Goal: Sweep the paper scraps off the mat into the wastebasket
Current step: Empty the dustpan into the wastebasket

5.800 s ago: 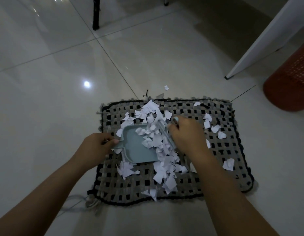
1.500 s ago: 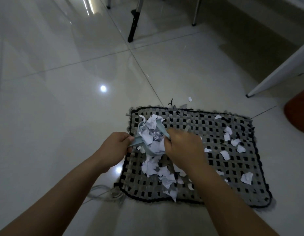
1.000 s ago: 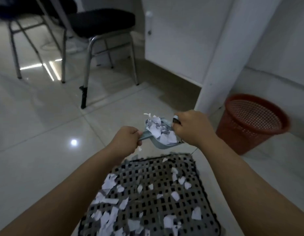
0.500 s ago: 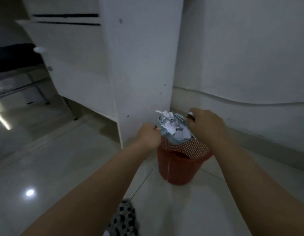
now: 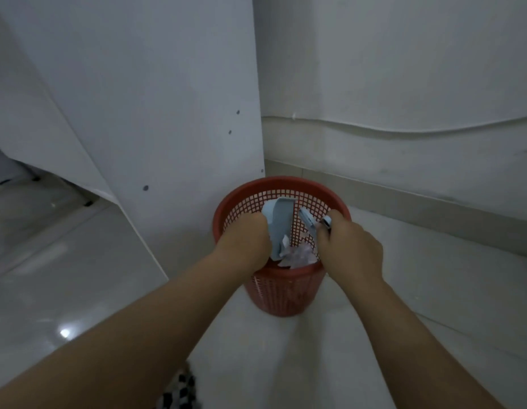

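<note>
Paper scraps (image 5: 297,255) lie in a pale heap inside the red wastebasket (image 5: 281,183), low against its near wall; one piece (image 5: 285,241) clings at the lip of the dustpan.

Dustpan (image 5: 278,228), light blue, is tipped steeply, mouth down, inside the basket's rim. Its upper part looks bare, so the load appears almost wholly discharged.

Left hand (image 5: 244,242): grip curled tight round the dustpan's handle end; the handle itself is hidden under the fingers.

Right hand (image 5: 352,249): grip closed round the small brush (image 5: 313,224), whose head pokes out over the basket, just beside the pan. Whether the bristles touch the pan cannot be told.

Wastebasket stands on the tiled floor (image 5: 433,290), close against a white cabinet panel (image 5: 167,113) and near the wall.

Mat (image 5: 179,391): only a corner of the black-and-grey weave shows at the bottom edge, between the forearms. No scraps can be made out on that sliver, and the rest of the mat is out of view.

Judgement on progress: this panful is delivered, or nearly so; a tap or brush stroke may be needed to free the clinging piece. How much paper remains on the mat cannot be settled from this view, so the task cannot be called finished. Likely left: check the mat, and sweep and carry again if scraps remain.
</note>
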### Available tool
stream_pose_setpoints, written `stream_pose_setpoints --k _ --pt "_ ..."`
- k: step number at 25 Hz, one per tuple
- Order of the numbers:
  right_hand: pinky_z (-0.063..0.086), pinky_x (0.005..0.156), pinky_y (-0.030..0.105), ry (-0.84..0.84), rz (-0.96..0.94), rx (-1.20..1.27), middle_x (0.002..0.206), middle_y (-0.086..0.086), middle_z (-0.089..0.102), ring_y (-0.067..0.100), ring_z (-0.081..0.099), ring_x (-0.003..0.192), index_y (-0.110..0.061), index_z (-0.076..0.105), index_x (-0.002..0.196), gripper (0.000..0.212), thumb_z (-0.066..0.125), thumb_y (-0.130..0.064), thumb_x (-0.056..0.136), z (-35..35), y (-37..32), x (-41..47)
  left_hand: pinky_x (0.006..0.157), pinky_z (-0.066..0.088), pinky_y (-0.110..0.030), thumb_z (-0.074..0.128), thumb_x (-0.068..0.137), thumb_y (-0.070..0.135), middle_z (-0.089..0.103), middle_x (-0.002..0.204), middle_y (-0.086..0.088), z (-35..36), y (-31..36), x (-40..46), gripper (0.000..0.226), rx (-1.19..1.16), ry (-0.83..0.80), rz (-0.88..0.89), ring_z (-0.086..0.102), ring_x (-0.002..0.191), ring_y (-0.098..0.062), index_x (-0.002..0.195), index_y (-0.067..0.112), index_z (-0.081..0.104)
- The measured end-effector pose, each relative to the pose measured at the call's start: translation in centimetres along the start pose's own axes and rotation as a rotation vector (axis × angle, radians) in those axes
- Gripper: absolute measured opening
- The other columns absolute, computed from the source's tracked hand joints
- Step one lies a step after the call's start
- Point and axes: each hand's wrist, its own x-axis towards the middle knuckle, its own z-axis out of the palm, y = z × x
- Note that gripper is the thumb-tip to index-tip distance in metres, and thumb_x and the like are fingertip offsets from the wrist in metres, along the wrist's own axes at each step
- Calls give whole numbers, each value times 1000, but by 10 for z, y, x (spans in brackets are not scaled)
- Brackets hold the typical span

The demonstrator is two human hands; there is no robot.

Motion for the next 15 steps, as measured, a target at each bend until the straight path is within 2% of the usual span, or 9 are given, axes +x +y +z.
stream_pose_setpoints --k 3,6,8,9,11,13,15 --pt "31 58 28 48 11 44 80 10 64 33 60 74 -11 52 91 22 40 -29 95 -1 -5 -3 73 42 -26 44 95 11 63 115 -17 -4 -7 -3 27 2 25 4 60 101 -27 115 -3 55" --pt "28 51 25 72 47 136 63 -5 47 18 50 57 -15 50 86 21 40 -31 95 -6 -15 -13 61 33 -21 43 93 11 55 88 -10 -15 -17 -14 20 -133 116 -23 49 75 -18 101 0 58" --pt "25 44 22 139 61 249 55 -11 42 4 42 49 -16 54 88 20 41 -30 96 -10 -26 -25 46 28 -23 45 91 11 51 77 -5 -24 -30 -27 11 -278 200 -86 43 58 -12 87 6 55" --pt "26 44 20 188 43 309 54 -12 43 1 41 48 -16 57 89 20 43 -30 95 -13 -35 -33 42 28 -20 46 90 11 50 70 -3 -29 -40 -36 11 -324 249 -108 41 54 -8 83 7 53" --pt "32 47 19 275 -37 402 55 -8 48 7 45 47 -15 60 89 22 45 -30 92 -22 -62 -54 41 26 -15 47 91 14 46 60 1 -43 -67 -62 15 -349 328 -126 39 51 -6 80 6 55" --pt "40 47 23 314 -138 471 59 -5 54 15 51 49 -13 63 87 21 47 -27 88 -30 -91 -77 46 27 -21 48 91 19 46 59 -2 -57 -97 -94 24 -369 350 -147 39 51 -11 81 0 59" --pt "46 47 31 308 -205 528 58 -1 58 15 53 52 -12 65 84 19 49 -23 87 -33 -122 -100 47 28 -25 50 92 23 46 57 -2 -71 -130 -131 29 -397 332 -183 40 50 -13 78 -1 60"
